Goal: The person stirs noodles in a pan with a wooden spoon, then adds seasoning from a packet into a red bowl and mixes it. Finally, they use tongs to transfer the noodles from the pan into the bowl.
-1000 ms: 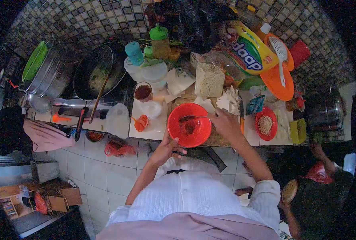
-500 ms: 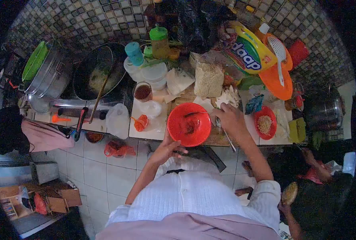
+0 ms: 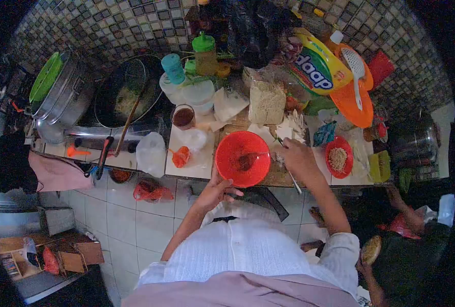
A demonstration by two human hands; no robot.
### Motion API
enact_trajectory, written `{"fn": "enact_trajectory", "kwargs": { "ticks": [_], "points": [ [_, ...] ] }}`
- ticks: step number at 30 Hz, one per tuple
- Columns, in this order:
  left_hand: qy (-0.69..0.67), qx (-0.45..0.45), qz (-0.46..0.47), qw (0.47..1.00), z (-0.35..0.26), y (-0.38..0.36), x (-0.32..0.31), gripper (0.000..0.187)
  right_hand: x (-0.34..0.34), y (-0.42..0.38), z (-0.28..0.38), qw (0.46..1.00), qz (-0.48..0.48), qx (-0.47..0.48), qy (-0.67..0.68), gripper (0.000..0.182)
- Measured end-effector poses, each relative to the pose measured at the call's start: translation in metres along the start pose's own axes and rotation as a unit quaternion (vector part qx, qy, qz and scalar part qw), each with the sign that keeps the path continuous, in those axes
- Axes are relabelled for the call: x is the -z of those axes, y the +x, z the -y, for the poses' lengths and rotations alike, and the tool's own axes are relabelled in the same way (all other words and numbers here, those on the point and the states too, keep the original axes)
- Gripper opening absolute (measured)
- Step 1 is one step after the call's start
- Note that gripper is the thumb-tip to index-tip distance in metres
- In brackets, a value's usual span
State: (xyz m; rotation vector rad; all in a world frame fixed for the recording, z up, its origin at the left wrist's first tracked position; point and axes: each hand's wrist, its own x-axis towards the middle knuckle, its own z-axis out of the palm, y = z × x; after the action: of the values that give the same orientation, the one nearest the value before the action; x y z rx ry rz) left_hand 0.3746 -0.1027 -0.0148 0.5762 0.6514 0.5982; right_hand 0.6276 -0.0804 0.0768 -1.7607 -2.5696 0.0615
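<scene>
A red bowl (image 3: 227,171) with a small dark reddish-brown mass inside is at the counter's front edge. My left hand (image 3: 214,194) grips it from the lower left, the thumb near the rim and some fingers hidden beneath. At the bowl's right side my right hand (image 3: 296,156) is closed around a spoon (image 3: 260,154), whose far end reaches into the bowl; blur hides its exact shape. A second metal utensil (image 3: 293,180) lies under that hand, its end toward the front edge. Behind stand a clear bag of pale crumbs (image 3: 266,102) and white chopped pieces (image 3: 294,125).
To the right sits a small red bowl of shredded food (image 3: 338,158). A glass of dark liquid (image 3: 183,117), an orange-red bag (image 3: 180,156) and a clear bag (image 3: 151,153) are leftward. A wok (image 3: 128,97) sits on the stove. Another person's arm (image 3: 406,207) shows lower right.
The spoon has shifted within the red bowl, and my right hand has moved slightly down and right. My left hand stays on the bowl. The other person's arm at right has moved.
</scene>
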Motion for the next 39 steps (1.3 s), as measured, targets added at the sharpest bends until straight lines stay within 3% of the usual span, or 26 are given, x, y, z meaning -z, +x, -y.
{"fn": "enact_trajectory", "kwargs": {
  "ticks": [4,8,11,13,17,23,25,26,35,37,39],
  "points": [
    [0.035,-0.015,-0.007,0.999,-0.005,-0.002,-0.01,0.072,-0.006,0.009,-0.002,0.996,-0.083,-0.018,-0.013,0.019],
    [0.064,-0.008,-0.024,0.998,-0.009,-0.004,-0.017,0.072,-0.022,0.009,-0.008,0.994,-0.099,-0.036,-0.021,0.02],
    [0.07,-0.007,-0.027,0.997,-0.015,-0.004,-0.02,0.072,-0.027,0.003,-0.012,0.997,-0.066,-0.047,-0.018,0.022],
    [0.068,-0.008,-0.029,0.997,-0.014,-0.004,-0.021,0.072,-0.02,-0.002,-0.012,0.998,0.027,-0.052,0.034,0.026],
    [0.081,-0.008,-0.037,0.996,-0.014,-0.004,-0.022,0.072,-0.011,-0.005,-0.013,0.993,0.058,-0.043,0.088,0.029],
    [0.101,-0.015,-0.036,0.994,-0.018,-0.005,-0.027,0.071,-0.005,0.009,-0.005,0.997,-0.027,-0.074,-0.02,0.021],
    [0.111,-0.02,-0.04,0.993,-0.02,-0.006,-0.028,0.071,-0.011,0.009,-0.003,0.983,-0.158,-0.002,-0.092,0.019],
    [0.106,-0.013,-0.04,0.993,-0.02,-0.005,-0.027,0.07,-0.01,0.008,0.0,0.983,-0.159,-0.001,-0.092,0.019],
    [0.085,-0.019,-0.029,0.996,-0.014,-0.002,-0.019,0.071,0.015,-0.016,0.013,0.991,-0.024,-0.03,-0.127,0.017],
    [0.087,-0.023,-0.026,0.996,-0.014,-0.002,-0.018,0.071,0.022,-0.015,0.02,0.991,0.103,-0.073,-0.04,0.018],
    [0.073,-0.012,-0.027,0.997,-0.012,-0.001,-0.015,0.07,0.009,-0.013,0.022,0.989,0.125,-0.068,-0.033,0.018]
  ]
}}
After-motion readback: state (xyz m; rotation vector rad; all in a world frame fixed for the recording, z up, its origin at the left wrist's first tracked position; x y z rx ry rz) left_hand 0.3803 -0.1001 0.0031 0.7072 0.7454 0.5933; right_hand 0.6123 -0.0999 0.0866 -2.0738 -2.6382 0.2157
